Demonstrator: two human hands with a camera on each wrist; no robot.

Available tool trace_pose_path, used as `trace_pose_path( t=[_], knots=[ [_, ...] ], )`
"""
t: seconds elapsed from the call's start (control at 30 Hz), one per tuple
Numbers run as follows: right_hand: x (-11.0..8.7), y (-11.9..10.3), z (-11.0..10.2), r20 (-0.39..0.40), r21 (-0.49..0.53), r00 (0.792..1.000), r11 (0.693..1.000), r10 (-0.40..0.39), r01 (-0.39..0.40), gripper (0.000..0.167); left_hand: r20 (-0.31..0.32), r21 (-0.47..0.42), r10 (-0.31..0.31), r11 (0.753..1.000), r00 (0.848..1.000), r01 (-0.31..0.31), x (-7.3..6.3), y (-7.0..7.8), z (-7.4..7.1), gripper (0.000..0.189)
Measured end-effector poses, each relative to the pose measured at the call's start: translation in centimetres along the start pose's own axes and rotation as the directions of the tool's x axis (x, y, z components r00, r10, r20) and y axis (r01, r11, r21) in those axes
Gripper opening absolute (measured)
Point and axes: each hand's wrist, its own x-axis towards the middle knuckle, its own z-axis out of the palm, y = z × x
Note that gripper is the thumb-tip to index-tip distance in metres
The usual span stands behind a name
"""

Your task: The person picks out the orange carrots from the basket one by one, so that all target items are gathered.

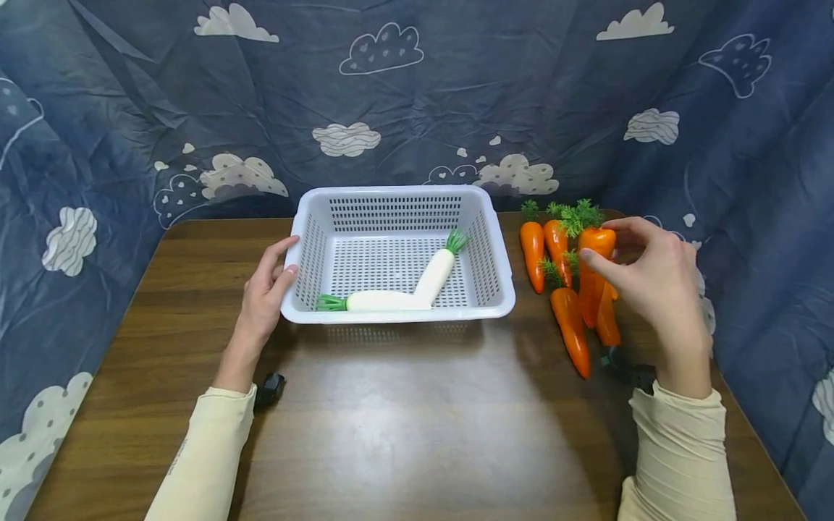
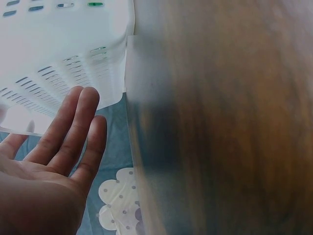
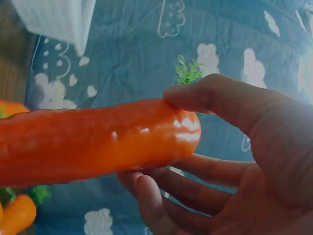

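Note:
My right hand [image 1: 658, 275] pinches an orange carrot [image 1: 591, 278] near its leafy top, thumb on one side and fingers on the other. In the right wrist view, this carrot [image 3: 98, 142] points left, its thick end between thumb and fingers. Several other carrots [image 1: 570, 329] lie on the table beneath and beside it, one partly hidden behind it. My left hand [image 1: 263, 289] touches the left side of a white perforated basket [image 1: 397, 315]; in the left wrist view its fingers [image 2: 80, 122] stretch out along the basket's outer wall. Two white radishes [image 1: 435, 278] with green tops lie in the basket.
The basket stands near the back of the brown wooden table [image 1: 391, 427], left of the carrots. A dark blue cloth [image 1: 417, 94] with cloud patterns hangs behind and at both sides. Black straps [image 1: 270, 391] show at the wrists.

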Motion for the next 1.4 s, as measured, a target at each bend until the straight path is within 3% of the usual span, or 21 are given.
trace_pose_path(
  t=[0.3, 0.63, 0.97, 1.4],
  knots=[
    [0.6, 3.6, -1.6, 0.018, -0.12, 0.995, 0.988, 0.102, -0.099, 0.06, 0.002, -0.001, 0.003, 1.0, 1.0, -0.003, 0.0, 0.1, -0.1, 0.05],
    [2.5, 7.4, -2.0, 0.033, -0.182, 0.98, 0.966, 0.194, -0.185, 0.06, -0.031, -0.013, -0.012, 1.0, 0.999, 0.011, -0.5, 0.5, -1.0, 0.049],
    [3.5, 11.5, -1.0, 0.154, -0.204, 0.933, 0.934, 0.326, -0.293, 0.066, -0.027, 0.014, 0.011, 1.0, 1.0, -0.01, -0.5, 0.1, -1.1, 0.049],
    [2.5, 16.1, 0.2, 0.212, -0.226, 0.897, 0.913, 0.387, -0.34, 0.068, 0.005, 0.02, 0.018, 1.0, 1.0, -0.018, -0.3, 0.1, -0.1, 0.049]
  ],
)
